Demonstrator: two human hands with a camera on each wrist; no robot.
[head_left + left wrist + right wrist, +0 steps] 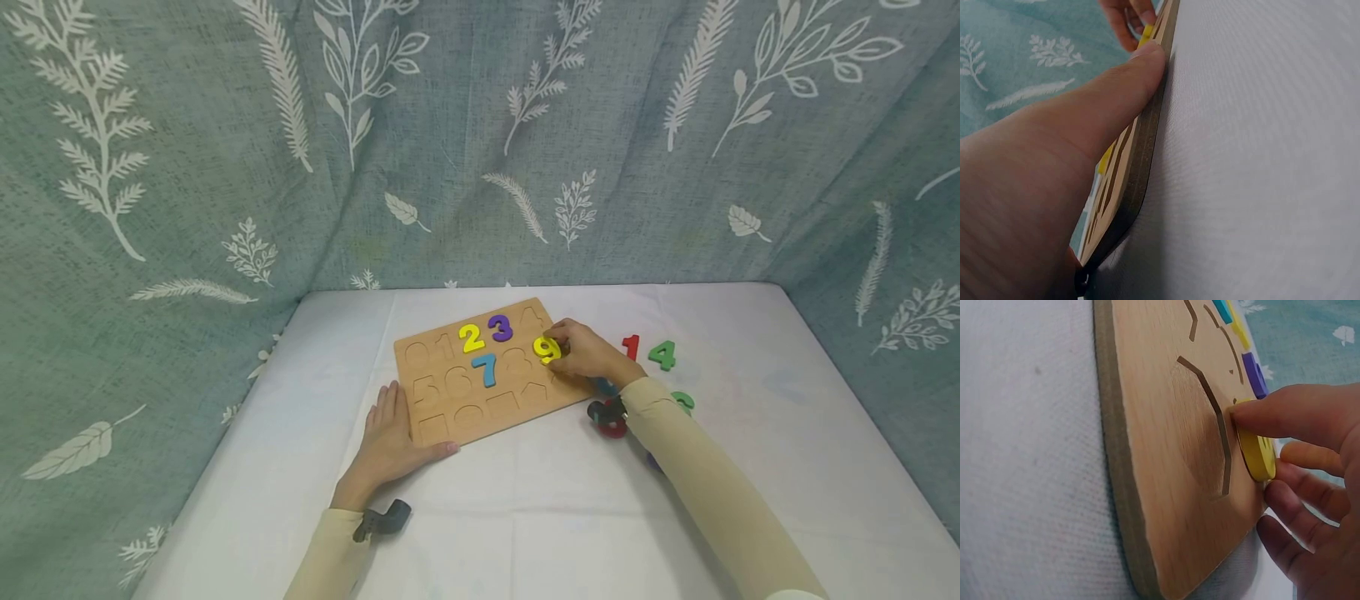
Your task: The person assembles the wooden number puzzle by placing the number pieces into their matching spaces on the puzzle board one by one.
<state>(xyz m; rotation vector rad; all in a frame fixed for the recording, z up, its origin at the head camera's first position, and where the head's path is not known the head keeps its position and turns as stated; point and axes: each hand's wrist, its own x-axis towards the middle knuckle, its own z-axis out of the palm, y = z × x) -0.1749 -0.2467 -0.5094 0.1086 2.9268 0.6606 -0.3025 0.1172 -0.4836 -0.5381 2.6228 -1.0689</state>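
Note:
A wooden number board [442, 367] with cut-out recesses lies at an angle on the white cloth. In the head view, a yellow 2 [471, 338], a purple 3 [500, 327] and a blue 7 [486, 370] sit on it. My right hand [585, 350] pinches a yellow number 9 [546, 349] at the board's right side. In the right wrist view, the thumb lies on the near side of the yellow 9 [1257, 453], fingers on the other. My left hand [393, 446] rests at the board's front left corner, fingers straight along the left edge, thumb on the front edge.
To the right of the board lie a red 1 [631, 346], a green 4 [663, 355] and several more pieces, partly hidden by the right forearm, among them a red piece [613, 428] and a green one [683, 402]. A leaf-patterned curtain [465, 208] stands behind.

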